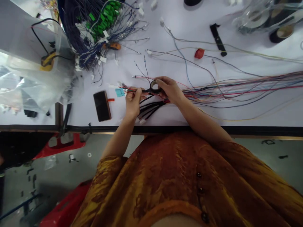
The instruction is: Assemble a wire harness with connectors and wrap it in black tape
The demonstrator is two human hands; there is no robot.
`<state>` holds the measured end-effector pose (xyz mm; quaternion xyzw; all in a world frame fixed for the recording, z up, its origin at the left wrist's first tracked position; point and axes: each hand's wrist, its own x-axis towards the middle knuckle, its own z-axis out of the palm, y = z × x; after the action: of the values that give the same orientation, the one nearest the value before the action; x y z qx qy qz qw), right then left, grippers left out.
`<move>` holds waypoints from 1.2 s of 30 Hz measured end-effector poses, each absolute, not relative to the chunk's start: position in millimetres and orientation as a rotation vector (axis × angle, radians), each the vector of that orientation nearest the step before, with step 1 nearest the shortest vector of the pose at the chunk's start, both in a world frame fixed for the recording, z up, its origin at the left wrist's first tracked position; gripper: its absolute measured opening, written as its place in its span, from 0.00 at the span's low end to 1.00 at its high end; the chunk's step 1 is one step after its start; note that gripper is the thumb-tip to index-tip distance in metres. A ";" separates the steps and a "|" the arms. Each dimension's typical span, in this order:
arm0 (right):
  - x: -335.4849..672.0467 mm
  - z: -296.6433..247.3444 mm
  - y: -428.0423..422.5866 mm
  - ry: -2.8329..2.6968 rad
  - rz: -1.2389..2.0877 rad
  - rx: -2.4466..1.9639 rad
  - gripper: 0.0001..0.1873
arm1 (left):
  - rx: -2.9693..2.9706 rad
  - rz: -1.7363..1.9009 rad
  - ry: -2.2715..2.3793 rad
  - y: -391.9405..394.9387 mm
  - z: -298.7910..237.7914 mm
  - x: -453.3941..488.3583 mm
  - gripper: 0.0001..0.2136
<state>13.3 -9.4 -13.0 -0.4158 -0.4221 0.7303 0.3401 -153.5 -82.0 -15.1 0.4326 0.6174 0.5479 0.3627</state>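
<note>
A harness of multi-coloured insulated wires [236, 91] was positioned across the centre of the frame on a white worktop [78, 116], with its long axis lying nearly level from the hands to the right edge of the frame. The wire tips [129, 90] at its left end were pinched between the thumb and fingers of the left hand [133, 101]. The right hand [169, 90] was curled, not spread, over a roll of black adhesive tape with a tan core [154, 86]. The roll was held just right of the left hand, so it lay nearer the right hand, while the wire tips lay nearer the left hand. A dark strip [146, 90] was visible between the roll and the pinched wires, but whether it was joined to the roll could not be determined. Black sleeved wire branches [151, 109] were directed toward the lower left, beneath the hands. A black smartphone [102, 105] and a small blue tag [119, 92] were placed left of the hands. A wire bundle with green tags [101, 22] was located at the upper left of the frame.
</note>
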 end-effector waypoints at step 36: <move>19.3 -6.3 -88.4 -1.394 2.170 -1.011 0.39 | 1.934 0.544 1.813 -48.5 9.5 -148.7 0.07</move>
<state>19.3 -88.4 -6.3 -0.3586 -0.4945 0.7699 0.1847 -148.7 -48.5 9.5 0.6978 0.6542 0.1963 0.2160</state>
